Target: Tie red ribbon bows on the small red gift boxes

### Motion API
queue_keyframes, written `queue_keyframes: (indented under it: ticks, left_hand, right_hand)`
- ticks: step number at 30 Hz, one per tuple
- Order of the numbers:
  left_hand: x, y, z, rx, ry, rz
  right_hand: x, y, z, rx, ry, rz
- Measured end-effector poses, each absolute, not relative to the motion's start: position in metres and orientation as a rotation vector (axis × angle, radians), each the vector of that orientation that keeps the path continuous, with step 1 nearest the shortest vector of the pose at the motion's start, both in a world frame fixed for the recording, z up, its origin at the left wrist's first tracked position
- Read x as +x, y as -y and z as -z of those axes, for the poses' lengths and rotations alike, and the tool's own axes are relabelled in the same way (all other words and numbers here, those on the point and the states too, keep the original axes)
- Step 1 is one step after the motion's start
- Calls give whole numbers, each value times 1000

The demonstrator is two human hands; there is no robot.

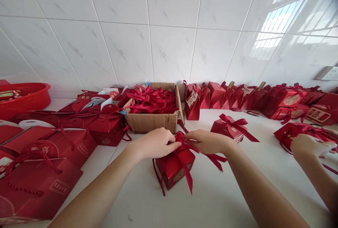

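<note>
A small red gift box (169, 173) sits on the white tabletop in front of me, with gold print on one face. Dark red ribbon (187, 173) crosses its top, one tail hanging over the front and another trailing right. My left hand (155, 144) comes in from the left, its fingers closed on the ribbon at the top of the box. From the right, my right hand (207, 141) pinches the ribbon at the same spot; its fingertips are partly hidden. A dark red cord (158, 178) hangs at the box's left side.
A cardboard box (150, 122) of loose red ribbons stands behind. Red carry boxes (39, 185) and a red basin (23, 97) fill the left. A bow-tied box (229, 129) and several upright boxes (216, 94) are right. Another person's hand (308, 147) touches a box at far right.
</note>
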State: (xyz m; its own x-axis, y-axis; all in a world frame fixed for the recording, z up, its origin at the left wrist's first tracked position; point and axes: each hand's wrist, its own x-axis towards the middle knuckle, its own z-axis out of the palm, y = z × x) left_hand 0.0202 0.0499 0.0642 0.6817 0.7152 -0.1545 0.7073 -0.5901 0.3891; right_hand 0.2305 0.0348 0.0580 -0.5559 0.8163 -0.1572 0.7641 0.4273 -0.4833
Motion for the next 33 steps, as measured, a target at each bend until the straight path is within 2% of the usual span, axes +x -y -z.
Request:
queue_keyframes:
  ticks: [6,14,27,33]
  left_hand:
    - [22,-46,-67,2474,-1118,-18]
    - [20,-48,-66,2488,-1123,-2]
    - [21,-50,-67,2514,-1099,-52]
    - [18,-49,-74,2358,-1060,-15]
  right_hand:
    - [231,-33,-63,-1423,2584,-927]
    - [234,-16,-81,-1492,2535,-670]
    - [224,6,-88,-1404,2820,-712]
    - [231,-13,-78,-1519,2448,-666]
